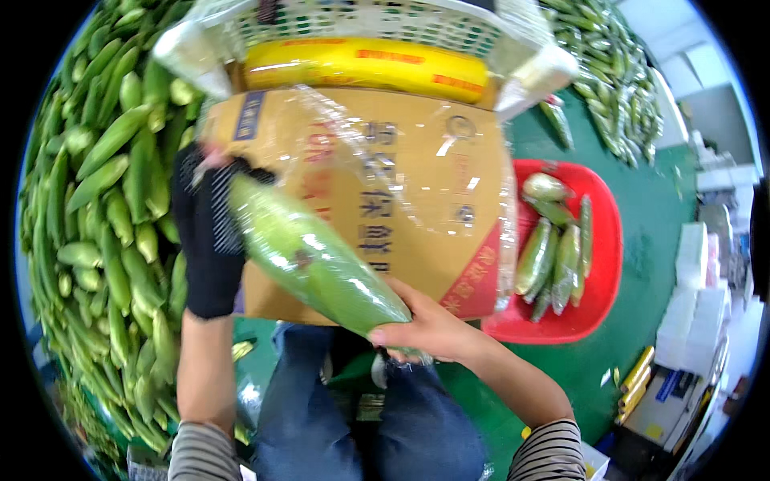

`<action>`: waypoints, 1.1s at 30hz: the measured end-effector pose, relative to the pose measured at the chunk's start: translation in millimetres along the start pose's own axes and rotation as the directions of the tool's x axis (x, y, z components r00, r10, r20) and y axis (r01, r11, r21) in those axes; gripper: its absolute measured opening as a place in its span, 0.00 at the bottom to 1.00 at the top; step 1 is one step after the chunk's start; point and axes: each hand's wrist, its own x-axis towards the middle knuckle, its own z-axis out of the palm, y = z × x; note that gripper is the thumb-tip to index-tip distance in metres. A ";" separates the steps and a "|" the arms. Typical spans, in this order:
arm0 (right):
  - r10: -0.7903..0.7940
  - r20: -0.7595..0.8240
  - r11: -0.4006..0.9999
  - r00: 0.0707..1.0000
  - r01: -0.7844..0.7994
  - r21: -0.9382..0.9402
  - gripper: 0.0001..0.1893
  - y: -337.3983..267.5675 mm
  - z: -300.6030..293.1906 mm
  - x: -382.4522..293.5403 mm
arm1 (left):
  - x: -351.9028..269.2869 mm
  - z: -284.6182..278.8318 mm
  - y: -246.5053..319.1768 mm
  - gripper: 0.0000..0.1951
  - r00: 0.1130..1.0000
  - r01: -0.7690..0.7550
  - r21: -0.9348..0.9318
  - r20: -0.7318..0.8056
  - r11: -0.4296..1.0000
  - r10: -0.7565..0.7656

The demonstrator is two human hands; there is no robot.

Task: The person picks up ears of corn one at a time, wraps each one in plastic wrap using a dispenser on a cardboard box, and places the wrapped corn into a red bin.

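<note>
A green ear of corn in its husk (319, 258), wrapped in shiny clear film, slants across the middle of the view. A brownish spot shows on its husk. My left hand (213, 234), in a black glove with a grey textured patch, holds the upper end; its fingers are blurred and partly hidden. Around the lower end close the bare fingers of my right hand (424, 330). Beneath the ear lies a printed cardboard carton (421, 156) covered with clear film. Behind the carton, a yellow roll of cling film (361, 66) rests against a white plastic basket (373, 24).
A large heap of unwrapped corn ears (114, 240) fills the left side. At right, a red plastic tub (606, 252) holds several film-wrapped ears. More wrapped ears (613, 90) are piled at the far right, above the green floor (656, 204). White foam boxes (686, 324) stand along the right edge.
</note>
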 end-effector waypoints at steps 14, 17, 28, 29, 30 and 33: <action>-0.441 -0.828 0.180 0.347 0.938 0.297 0.18 0.9 -64.7 -56.1 | -114.4 4.9 36.2 0.33 0.612 0.208 0.263 0.716 0.942 -0.335; -0.205 -0.847 0.266 0.491 0.861 0.435 0.24 5.3 -14.5 -31.3 | -110.8 55.7 39.4 0.32 0.560 0.069 0.330 0.768 0.941 -0.310; -0.184 -0.980 0.807 -0.071 0.559 -0.192 0.24 14.6 -255.9 -83.6 | -95.4 17.4 -11.2 0.34 0.699 -0.628 0.450 0.686 0.635 0.205; -0.299 -0.946 0.855 -0.127 0.404 -0.324 0.24 12.9 -242.8 -78.2 | -87.0 -2.1 -20.4 0.35 0.724 -0.640 0.551 0.666 0.535 0.180; -0.418 -0.907 0.873 0.056 0.300 -0.384 0.26 11.7 -209.9 -59.3 | -80.2 -23.6 -30.1 0.35 0.797 -0.570 0.670 0.591 0.475 0.123; -0.813 -0.322 0.318 0.485 -0.094 -0.943 0.40 10.4 -117.1 -12.3 | -32.7 -53.5 -38.0 0.36 0.884 -0.443 0.752 0.456 0.488 0.101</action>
